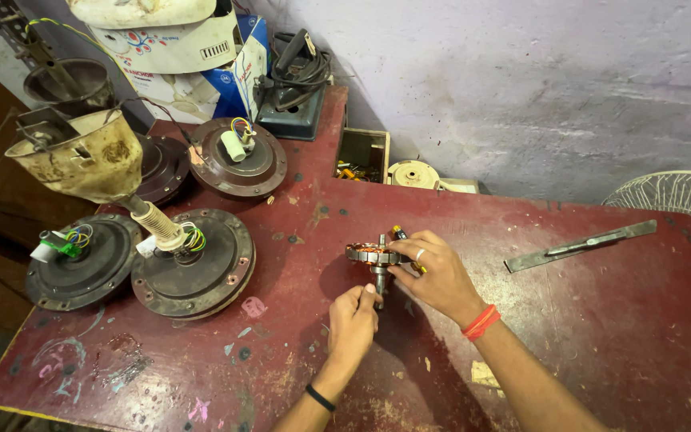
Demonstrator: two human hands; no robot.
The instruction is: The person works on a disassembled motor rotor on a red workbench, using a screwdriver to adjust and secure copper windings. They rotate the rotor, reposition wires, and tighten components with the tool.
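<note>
A small motor stator (371,255) with copper windings stands on its metal shaft in the middle of the dark red workbench (569,320). My right hand (435,276) grips the stator's right side from above; a ring shows on one finger and a small yellow-handled tool pokes out behind the fingers. My left hand (353,318) is closed around the lower end of the shaft, just below the stator. Both wrists come in from the bottom edge.
Several dark ceiling fan motor housings (193,264) with loose wires lie at the left, one under a dirty cream canopy (89,156). A flat metal bar (581,244) rests at the right. Cardboard boxes (193,56), an old iron (297,80), and a wire fan guard (685,200) line the back.
</note>
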